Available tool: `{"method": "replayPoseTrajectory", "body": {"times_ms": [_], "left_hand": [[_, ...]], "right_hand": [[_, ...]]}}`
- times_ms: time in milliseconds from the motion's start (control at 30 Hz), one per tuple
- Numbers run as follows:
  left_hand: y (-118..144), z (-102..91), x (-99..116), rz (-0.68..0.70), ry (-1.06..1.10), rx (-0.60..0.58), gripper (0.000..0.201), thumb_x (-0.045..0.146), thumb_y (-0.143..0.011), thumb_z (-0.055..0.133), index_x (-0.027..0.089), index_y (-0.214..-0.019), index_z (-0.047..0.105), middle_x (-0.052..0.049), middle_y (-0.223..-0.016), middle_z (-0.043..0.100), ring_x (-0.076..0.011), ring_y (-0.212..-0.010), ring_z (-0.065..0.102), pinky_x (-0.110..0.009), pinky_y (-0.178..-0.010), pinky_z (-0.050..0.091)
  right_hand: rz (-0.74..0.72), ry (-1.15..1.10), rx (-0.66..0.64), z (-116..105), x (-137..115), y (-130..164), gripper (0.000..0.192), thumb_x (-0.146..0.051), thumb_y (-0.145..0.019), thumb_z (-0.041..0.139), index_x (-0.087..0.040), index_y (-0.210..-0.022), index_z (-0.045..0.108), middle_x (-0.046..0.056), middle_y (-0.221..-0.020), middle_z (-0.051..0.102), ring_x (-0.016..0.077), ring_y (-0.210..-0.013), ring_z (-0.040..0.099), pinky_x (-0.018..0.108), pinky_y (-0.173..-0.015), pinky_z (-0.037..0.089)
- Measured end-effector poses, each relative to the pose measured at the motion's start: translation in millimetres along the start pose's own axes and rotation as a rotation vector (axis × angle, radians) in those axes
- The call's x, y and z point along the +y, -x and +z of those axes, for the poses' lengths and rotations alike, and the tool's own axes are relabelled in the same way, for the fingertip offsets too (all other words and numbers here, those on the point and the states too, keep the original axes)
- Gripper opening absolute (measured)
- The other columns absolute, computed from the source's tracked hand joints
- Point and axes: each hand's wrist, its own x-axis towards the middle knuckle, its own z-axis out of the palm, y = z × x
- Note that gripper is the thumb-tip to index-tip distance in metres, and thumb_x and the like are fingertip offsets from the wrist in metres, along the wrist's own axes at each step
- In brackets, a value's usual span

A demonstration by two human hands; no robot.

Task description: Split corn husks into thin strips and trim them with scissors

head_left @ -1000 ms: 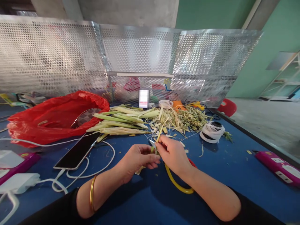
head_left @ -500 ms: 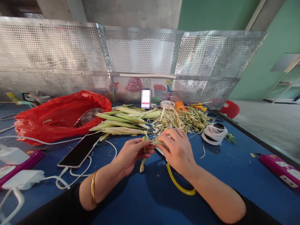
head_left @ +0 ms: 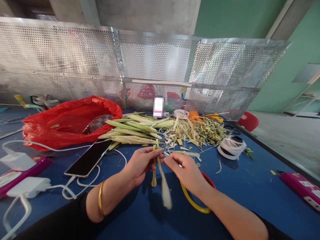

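Note:
My left hand (head_left: 143,163) is closed, thumb and fingers pinching a small bundle of pale husk strips (head_left: 154,180). One broader, blurred husk strip (head_left: 165,195) hangs from its fingertips. Just right of it, my right hand (head_left: 186,170) is closed around the metal blades of a pair of scissors, tips close to the left fingertips. The scissors' large handle loops, one yellow (head_left: 196,205) and one red, extend below the right hand, which partly hides them. Another cut husk piece (head_left: 187,153) lies on the table behind the right hand.
Long green-white husks (head_left: 135,128) and a heap of shredded scraps (head_left: 207,130) lie behind my hands. A spool of white thread (head_left: 231,147) stands right. Left are a red plastic bag (head_left: 67,123), a phone (head_left: 87,160) and white cables. Power strips (head_left: 297,186) flank both sides.
My right hand has let go of the husk strip, which now dangles from the left hand. The right hand has closed on the scissors and lifted their tips toward the left fingertips.

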Motion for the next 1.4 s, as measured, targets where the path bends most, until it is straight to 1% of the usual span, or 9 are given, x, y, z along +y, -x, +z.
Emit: {"method": "replayPoseTrajectory", "body": {"times_ms": [67, 200, 500, 600, 733, 900, 1200, 1300, 1400], "left_hand": [[2, 2.1, 1, 0.019, -0.036, -0.004, 0.018, 0.028, -0.067, 0.076, 0.012, -0.072, 0.068, -0.002, -0.064, 0.066, -0.0068, -0.05, 0.054, -0.014, -0.037, 0.034], [7, 6.1, 0, 0.005, -0.157, -0.064, 0.023, 0.033, -0.064, 0.076, 0.012, -0.068, 0.068, -0.003, -0.064, 0.065, -0.0073, -0.05, 0.052, -0.016, -0.038, 0.031], [13, 8.1, 6, -0.034, -0.2, -0.217, 0.025, 0.03, -0.069, 0.072, 0.012, -0.086, 0.071, -0.004, -0.076, 0.067, -0.0085, -0.059, 0.054, -0.019, -0.052, 0.038], [14, 9.7, 7, -0.02, -0.188, -0.197, 0.024, 0.029, -0.069, 0.071, 0.013, -0.086, 0.069, -0.004, -0.075, 0.067, -0.008, -0.057, 0.053, -0.019, -0.054, 0.039], [12, 8.5, 6, 0.003, -0.171, -0.164, 0.019, 0.028, -0.068, 0.072, 0.013, -0.078, 0.065, -0.004, -0.074, 0.068, -0.0077, -0.056, 0.053, -0.018, -0.055, 0.041], [8, 4.7, 3, 0.027, -0.169, -0.192, 0.018, 0.028, -0.069, 0.072, 0.013, -0.074, 0.062, -0.005, -0.076, 0.069, -0.0085, -0.058, 0.055, -0.019, -0.058, 0.043], [14, 11.0, 1, 0.111, -0.348, -0.23, 0.013, 0.026, -0.073, 0.064, 0.014, -0.074, 0.063, -0.005, -0.075, 0.07, -0.0114, -0.06, 0.058, -0.022, -0.057, 0.04], [16, 13.7, -1, 0.094, -0.393, -0.218, 0.012, 0.026, -0.071, 0.063, 0.014, -0.073, 0.064, -0.005, -0.071, 0.07, -0.0103, -0.054, 0.057, -0.019, -0.048, 0.034], [17, 15.5, -4, 0.064, -0.422, -0.198, 0.014, 0.028, -0.069, 0.064, 0.015, -0.074, 0.063, -0.005, -0.07, 0.071, -0.0101, -0.05, 0.057, -0.018, -0.042, 0.029]], "right_hand": [[0.171, -0.291, 0.099, -3, 1, -5, 0.027, -0.044, -0.084, 0.055, -0.018, -0.079, 0.062, 0.0, -0.068, 0.059, 0.0146, -0.063, 0.054, 0.026, -0.061, 0.041], [0.276, -0.603, 0.284, -6, 5, -9, 0.029, -0.045, -0.075, 0.066, -0.018, -0.083, 0.068, 0.002, -0.073, 0.062, 0.0161, -0.069, 0.056, 0.029, -0.068, 0.042], [0.005, -0.692, 0.397, -14, 3, -6, 0.019, -0.037, -0.084, 0.058, -0.022, -0.078, 0.067, 0.003, -0.078, 0.062, 0.017, -0.077, 0.053, 0.033, -0.077, 0.042], [-0.037, -0.516, 0.316, -22, -2, -6, 0.028, -0.036, -0.088, 0.051, -0.021, -0.066, 0.059, 0.0, -0.067, 0.054, 0.0154, -0.069, 0.05, 0.032, -0.074, 0.04], [-0.05, -0.185, 0.031, -29, -9, -4, 0.038, -0.025, -0.087, 0.049, -0.019, -0.051, 0.044, -0.002, -0.06, 0.042, 0.0143, -0.065, 0.044, 0.03, -0.069, 0.035], [-0.04, -0.11, -0.145, -30, -12, -3, 0.036, -0.017, -0.086, 0.046, -0.018, -0.051, 0.044, -0.002, -0.064, 0.042, 0.0131, -0.065, 0.044, 0.028, -0.064, 0.034], [-0.044, -0.027, -0.147, -24, -7, -5, 0.035, -0.019, -0.087, 0.046, -0.018, -0.053, 0.047, -0.001, -0.064, 0.047, 0.0129, -0.065, 0.048, 0.026, -0.062, 0.035], [-0.096, 0.149, -0.063, -19, -4, -5, 0.033, -0.024, -0.089, 0.047, -0.019, -0.056, 0.049, -0.001, -0.063, 0.052, 0.0133, -0.064, 0.05, 0.027, -0.066, 0.036], [-0.082, 0.308, 0.077, -16, -4, -4, 0.016, -0.03, -0.085, 0.055, -0.02, -0.072, 0.055, -0.003, -0.057, 0.054, 0.0139, -0.059, 0.049, 0.028, -0.065, 0.036]]}}
